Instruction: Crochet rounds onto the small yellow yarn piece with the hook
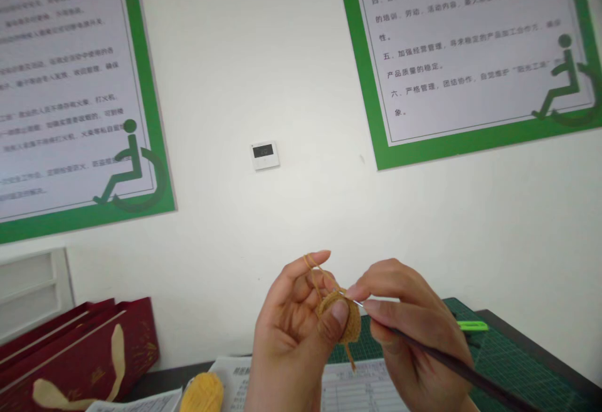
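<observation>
My left hand (294, 330) is raised in front of the wall and pinches a small round mustard-yellow crochet piece (345, 318) between thumb and fingers. A strand of yellow yarn (314, 269) loops over its index finger. My right hand (409, 324) grips a dark crochet hook (451, 365) like a pen, and the hook's metal tip touches the top edge of the crochet piece. A ball of yellow yarn (203, 393) lies on the table below my left hand.
A green cutting mat (517, 362) covers the table at the right, with a green pen-like tool (471, 325) on it. Printed paper sheets (357, 387) lie under my hands. Dark red gift bags (79, 355) stand at the left. Two green-framed posters (470, 54) and a thermostat (264, 155) hang on the wall.
</observation>
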`<action>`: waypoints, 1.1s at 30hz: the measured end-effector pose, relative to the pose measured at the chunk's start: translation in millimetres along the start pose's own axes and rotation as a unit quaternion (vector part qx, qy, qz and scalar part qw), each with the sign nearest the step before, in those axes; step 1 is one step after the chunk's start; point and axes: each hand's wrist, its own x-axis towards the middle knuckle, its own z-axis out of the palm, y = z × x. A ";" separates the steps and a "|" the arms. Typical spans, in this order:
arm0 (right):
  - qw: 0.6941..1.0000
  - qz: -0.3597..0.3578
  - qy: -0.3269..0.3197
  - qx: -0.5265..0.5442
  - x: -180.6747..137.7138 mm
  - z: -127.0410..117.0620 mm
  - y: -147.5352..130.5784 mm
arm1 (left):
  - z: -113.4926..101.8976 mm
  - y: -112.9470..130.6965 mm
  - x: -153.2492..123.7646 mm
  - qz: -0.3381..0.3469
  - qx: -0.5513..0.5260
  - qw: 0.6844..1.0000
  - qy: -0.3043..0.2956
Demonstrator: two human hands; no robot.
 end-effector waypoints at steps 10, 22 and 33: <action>0.999 -0.001 0.052 -0.016 -15.7 8.7 13.3 | 0.6 -1.1 0.8 -0.018 -0.038 0.999 0.016; 0.979 0.167 0.119 0.007 -7.3 8.5 -6.0 | 9.2 -2.7 -2.0 0.083 0.052 0.994 0.050; 0.744 0.513 0.070 0.423 3.2 19.6 -1.6 | 5.8 -5.9 0.0 0.060 0.004 0.998 0.034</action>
